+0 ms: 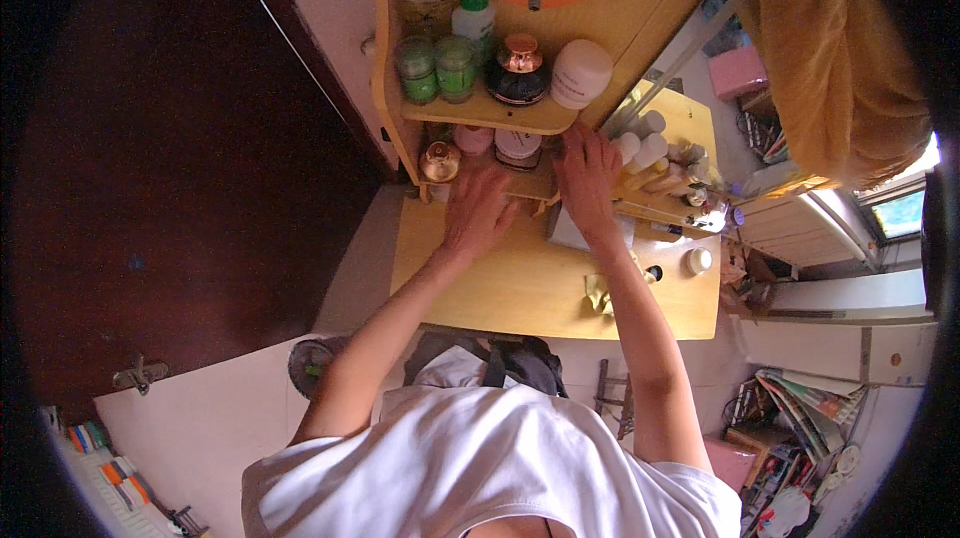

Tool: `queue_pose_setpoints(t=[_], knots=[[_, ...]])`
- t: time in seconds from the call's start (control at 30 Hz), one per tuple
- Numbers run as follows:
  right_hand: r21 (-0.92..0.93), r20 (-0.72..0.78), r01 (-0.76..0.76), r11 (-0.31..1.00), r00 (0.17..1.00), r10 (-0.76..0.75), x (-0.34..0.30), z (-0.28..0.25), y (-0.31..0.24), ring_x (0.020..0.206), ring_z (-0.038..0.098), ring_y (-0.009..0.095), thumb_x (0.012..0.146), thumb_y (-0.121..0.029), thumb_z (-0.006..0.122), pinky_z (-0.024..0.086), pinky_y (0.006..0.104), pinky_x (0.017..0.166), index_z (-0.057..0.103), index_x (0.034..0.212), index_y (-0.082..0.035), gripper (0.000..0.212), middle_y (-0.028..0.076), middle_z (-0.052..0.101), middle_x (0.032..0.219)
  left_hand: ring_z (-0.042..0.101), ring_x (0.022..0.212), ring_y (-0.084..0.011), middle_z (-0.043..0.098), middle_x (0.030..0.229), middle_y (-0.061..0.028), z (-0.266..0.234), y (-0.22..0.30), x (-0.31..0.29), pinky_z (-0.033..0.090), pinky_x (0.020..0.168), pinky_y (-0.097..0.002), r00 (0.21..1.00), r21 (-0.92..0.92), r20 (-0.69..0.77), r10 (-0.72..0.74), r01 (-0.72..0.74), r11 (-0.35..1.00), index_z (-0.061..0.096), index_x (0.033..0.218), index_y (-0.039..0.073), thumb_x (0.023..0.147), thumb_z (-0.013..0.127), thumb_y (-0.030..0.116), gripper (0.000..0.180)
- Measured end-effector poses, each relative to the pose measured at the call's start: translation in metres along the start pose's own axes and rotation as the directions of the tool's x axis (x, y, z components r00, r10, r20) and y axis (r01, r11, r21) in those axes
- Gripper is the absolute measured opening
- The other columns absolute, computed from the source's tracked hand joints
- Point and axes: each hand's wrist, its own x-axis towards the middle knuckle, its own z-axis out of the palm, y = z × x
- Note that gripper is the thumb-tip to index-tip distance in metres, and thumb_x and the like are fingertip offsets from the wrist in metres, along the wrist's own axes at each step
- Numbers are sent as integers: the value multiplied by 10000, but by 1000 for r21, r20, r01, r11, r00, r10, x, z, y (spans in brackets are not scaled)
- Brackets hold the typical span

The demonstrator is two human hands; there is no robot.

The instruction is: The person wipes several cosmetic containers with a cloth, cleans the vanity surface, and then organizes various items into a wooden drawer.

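My left hand [477, 213] reaches to the front of the lower tier of a wooden wall shelf [500, 116], fingers stretched out and thumb apart. Just beyond its fingers are a jar with a gold lid [440, 161], a pinkish jar [473, 139] and a pale jar with a dark base [518, 146]. My right hand [588, 173] is at the right end of the same tier, under the upper board, its fingers spread and slightly bent. Its fingertips are partly lost in shadow. I see nothing held in either hand.
The upper tier carries two green jars [456, 69], a dark jar with a copper lid [518, 71], a white jar [581, 74] and bottles. A wooden tabletop [480, 288] lies below, with a small white jar [698, 261]. A mirror and brown cloth [830, 68] are at right.
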Motion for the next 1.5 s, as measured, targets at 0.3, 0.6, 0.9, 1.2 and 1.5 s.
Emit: queue_pose_setpoints(t=[0.3,0.6,0.9,1.2,1.5], knots=[[299,316,-169,939,946,69,-127,-28,-41,1079,414,370,716,-91,655,365,477,897,524,1128,-87,432,153,432,1206,437,1070,-360,458,1124,-187,-13,-29,-12,374,903,-456,990,107,36,-136,131,986,456,1119,6,765,636,144,421],[-153,365,-516,843,763,533,-268,-35,51,1201,337,369,763,-240,660,290,518,976,492,1215,-144,491,152,381,1307,435,1105,-338,455,1185,-160,-12,-11,-81,381,915,-451,951,-51,300,76,-64,997,474,1130,36,751,641,119,422],[-224,462,-595,772,632,622,-330,10,70,1280,250,414,802,-320,618,271,594,970,442,1295,-182,540,119,333,1392,427,1114,-336,444,1201,-157,16,18,26,387,924,-428,964,-2,237,122,-125,992,439,1228,42,783,622,135,490],[-155,394,-641,751,657,642,-339,1,52,1363,110,379,801,-300,604,166,568,1055,370,1361,-140,628,127,163,1486,422,1110,-356,471,1174,-145,-20,0,-67,364,946,-444,874,-31,470,126,-126,992,492,1174,71,769,617,143,430],[284,567,-299,911,819,92,-235,120,-139,1368,90,399,780,-444,571,147,633,1027,391,1364,-249,642,145,198,1473,403,1130,-333,412,1177,-151,-91,-35,-174,352,953,-428,790,112,538,-296,281,953,456,1166,44,751,616,54,445]])
